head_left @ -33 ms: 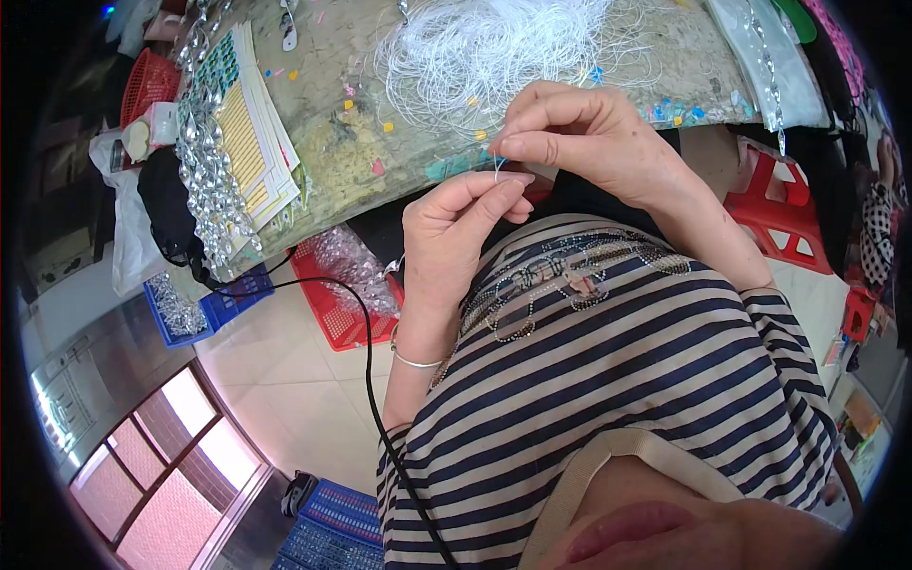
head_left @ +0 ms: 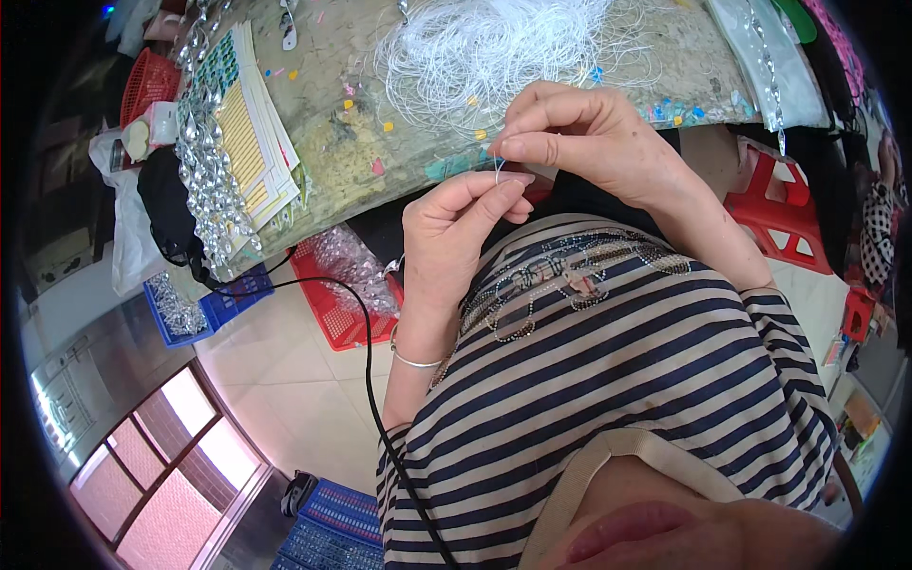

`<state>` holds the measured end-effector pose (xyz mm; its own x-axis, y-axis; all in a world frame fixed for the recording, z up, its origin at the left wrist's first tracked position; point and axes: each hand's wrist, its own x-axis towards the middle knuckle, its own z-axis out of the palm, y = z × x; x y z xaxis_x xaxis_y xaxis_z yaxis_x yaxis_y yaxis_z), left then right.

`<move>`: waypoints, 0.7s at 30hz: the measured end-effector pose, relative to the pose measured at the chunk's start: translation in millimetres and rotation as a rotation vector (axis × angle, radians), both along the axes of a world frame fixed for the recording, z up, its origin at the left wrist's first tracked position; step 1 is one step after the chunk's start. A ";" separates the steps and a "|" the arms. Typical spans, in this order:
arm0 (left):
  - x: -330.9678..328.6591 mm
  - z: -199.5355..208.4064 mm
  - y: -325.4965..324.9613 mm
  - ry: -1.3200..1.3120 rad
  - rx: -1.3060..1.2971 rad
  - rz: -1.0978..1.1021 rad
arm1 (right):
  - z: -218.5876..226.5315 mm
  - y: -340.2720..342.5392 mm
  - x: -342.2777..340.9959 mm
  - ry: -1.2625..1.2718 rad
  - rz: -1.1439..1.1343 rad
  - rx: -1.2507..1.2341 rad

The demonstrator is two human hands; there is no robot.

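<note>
My left hand (head_left: 458, 223) pinches a short length of thin white cord (head_left: 497, 171) between thumb and fingertips, just off the table's near edge. Above it and to the right, my right hand (head_left: 591, 141) pinches the same cord with thumb and forefinger; the cord curves across the small gap between them. A large tangled heap of white cord (head_left: 494, 52) lies on the table beyond both hands. Strands of clear, shiny faceted beads (head_left: 211, 185) hang over the table's left side. A small silvery piece (head_left: 392, 269) shows beside my left wrist.
The worn table (head_left: 347, 176) carries scattered coloured bits and a stack of printed sheets (head_left: 256, 142). Below stand a red basket (head_left: 347, 328) with bagged shiny pieces and a blue basket (head_left: 237, 299). A black cable (head_left: 369, 370) runs past my left arm. A red stool (head_left: 779, 214) stands right.
</note>
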<state>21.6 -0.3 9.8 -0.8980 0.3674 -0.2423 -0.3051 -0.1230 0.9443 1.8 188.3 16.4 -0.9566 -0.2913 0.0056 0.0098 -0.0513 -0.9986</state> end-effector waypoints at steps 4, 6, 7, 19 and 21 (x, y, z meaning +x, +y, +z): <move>0.0 -0.6 -0.2 -0.027 -0.003 -0.009 | 1.0 0.4 1.1 -0.020 0.014 0.013; -0.3 -0.1 -0.4 -0.017 -0.007 -0.023 | 2.4 -0.2 1.1 -0.047 0.023 0.020; -0.4 0.1 -0.6 -0.006 -0.012 -0.038 | 3.6 -0.2 1.1 -0.047 0.023 0.020; -0.3 2.6 -0.6 -0.062 -0.036 -0.079 | 2.6 3.0 -0.5 -0.058 0.034 0.044; -0.1 3.5 -1.6 -0.030 -0.043 -0.084 | 4.2 4.5 -2.3 -0.024 -0.071 0.070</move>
